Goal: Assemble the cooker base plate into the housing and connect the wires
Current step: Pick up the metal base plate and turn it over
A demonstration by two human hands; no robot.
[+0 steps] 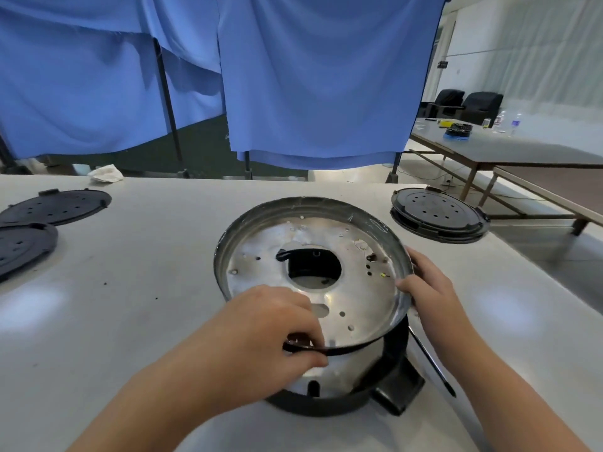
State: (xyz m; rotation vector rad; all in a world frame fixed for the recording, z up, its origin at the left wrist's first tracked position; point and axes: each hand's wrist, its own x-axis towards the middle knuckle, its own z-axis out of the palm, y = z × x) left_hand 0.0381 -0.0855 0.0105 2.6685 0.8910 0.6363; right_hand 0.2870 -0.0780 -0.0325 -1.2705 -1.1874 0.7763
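Note:
The cooker housing [329,373] lies in the middle of the white table, silver-walled with a black rim and a black handle block at the near right. A shiny metal base plate [355,288] with a round centre hole sits tilted in its upturned end. My left hand [270,324] rests on the plate's near edge, fingers pinched at a dark wire or rim strip there. My right hand [424,288] grips the plate's right edge. Black parts show through the centre hole.
Two black perforated plates [55,207] lie at the far left and another stack [437,213] at the far right. A crumpled cloth [106,173] sits at the table's back edge. Blue curtains [293,76] hang behind. A screwdriver [430,360] lies beside the housing.

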